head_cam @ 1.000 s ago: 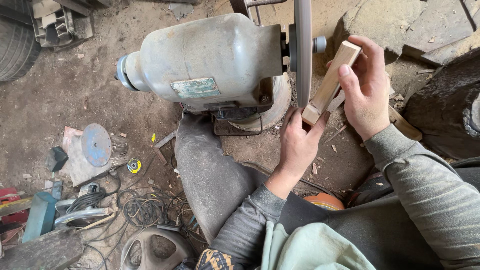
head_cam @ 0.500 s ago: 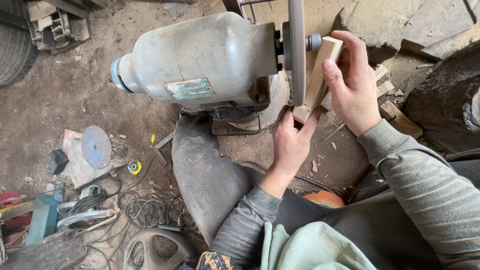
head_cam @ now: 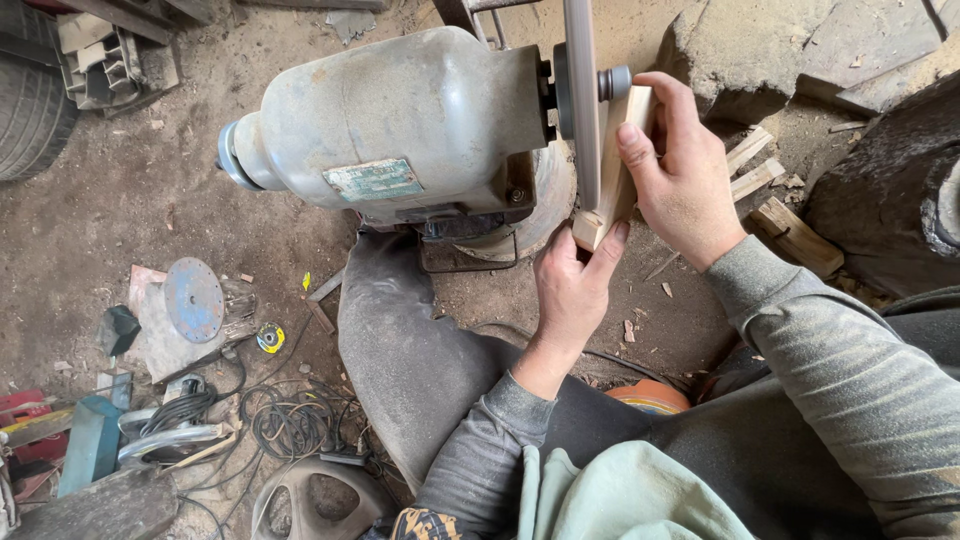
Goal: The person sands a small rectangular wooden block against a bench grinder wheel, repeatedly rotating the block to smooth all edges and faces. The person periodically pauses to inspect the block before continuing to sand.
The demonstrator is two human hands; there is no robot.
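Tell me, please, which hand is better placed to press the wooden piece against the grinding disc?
Probably the right hand: it wraps the upper part of the wooden piece beside the disc. The left hand only supports the lower end.

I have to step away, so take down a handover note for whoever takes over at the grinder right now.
Left hand: grips the lower end of the wood block.
Right hand: wraps the block's upper end, fingers over its top.
Block: held upright, pressed flat against the right face of the disc on the motor.
Done: block is on the disc; how much is ground cannot be seen.
Left: the rest of the grinding. More wood pieces lie on the ground to the right.
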